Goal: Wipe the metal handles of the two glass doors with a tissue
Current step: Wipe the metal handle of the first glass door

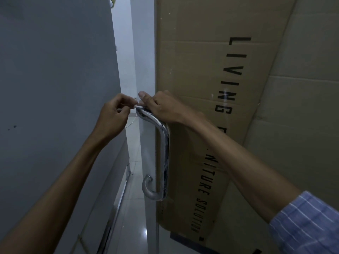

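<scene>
A polished metal handle (163, 143) runs down the edge of a glass door (148, 153), curving at top and bottom. My right hand (161, 107) rests over the handle's top bend with its fingers closed there. My left hand (114, 114) is just left of it, fingertips pinched together on a small pale scrap (136, 105) that looks like tissue. The scrap touches the handle's top end. The two hands nearly meet. How much tissue lies under my right hand is hidden.
A large flattened cardboard box (211, 88) with black lettering stands behind the glass door on the right. A grey panel (55, 79) fills the left. Between them a narrow gap shows pale floor tiles (134, 198) and a white wall.
</scene>
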`<state>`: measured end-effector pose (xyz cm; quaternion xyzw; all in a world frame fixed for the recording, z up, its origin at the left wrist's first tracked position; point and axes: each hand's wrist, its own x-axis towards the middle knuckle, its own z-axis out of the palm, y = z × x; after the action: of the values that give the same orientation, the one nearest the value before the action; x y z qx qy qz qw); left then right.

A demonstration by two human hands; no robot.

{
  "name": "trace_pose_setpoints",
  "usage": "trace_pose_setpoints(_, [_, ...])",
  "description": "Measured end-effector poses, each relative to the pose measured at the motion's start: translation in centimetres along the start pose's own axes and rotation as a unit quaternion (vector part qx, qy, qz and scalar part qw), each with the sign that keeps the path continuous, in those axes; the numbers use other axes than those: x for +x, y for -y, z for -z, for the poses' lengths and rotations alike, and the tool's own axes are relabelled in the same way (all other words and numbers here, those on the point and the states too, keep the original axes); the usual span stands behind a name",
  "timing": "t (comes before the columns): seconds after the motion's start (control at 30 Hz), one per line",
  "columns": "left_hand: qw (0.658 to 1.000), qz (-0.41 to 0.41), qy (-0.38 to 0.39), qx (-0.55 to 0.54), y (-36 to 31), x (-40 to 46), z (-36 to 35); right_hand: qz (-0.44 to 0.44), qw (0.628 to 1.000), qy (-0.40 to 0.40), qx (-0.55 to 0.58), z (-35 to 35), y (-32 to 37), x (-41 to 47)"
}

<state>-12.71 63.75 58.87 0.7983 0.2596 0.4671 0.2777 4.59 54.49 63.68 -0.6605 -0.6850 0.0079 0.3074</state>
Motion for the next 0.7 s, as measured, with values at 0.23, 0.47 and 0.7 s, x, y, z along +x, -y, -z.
trace_pose_setpoints(0.23, [0.989, -0.103, -0.027, 0.103, -1.1, -1.2, 0.9, 0.021, 0.998, -0.024, 0.052, -0.8, -0.5, -1.0])
trace_pose_setpoints(0.47, [0.987, -0.131, -0.018, 0.096, -1.5, -2.7, 1.6, 0.101, 0.985, -0.135, -0.024, -2.1, -0.3, -2.3])
trace_pose_setpoints(0.7, [0.991, -0.085, 0.019, 0.105, -0.8, -1.4, 1.6, 0.111, 0.975, -0.162, -0.103, -3.3, 1.4, -4.2])
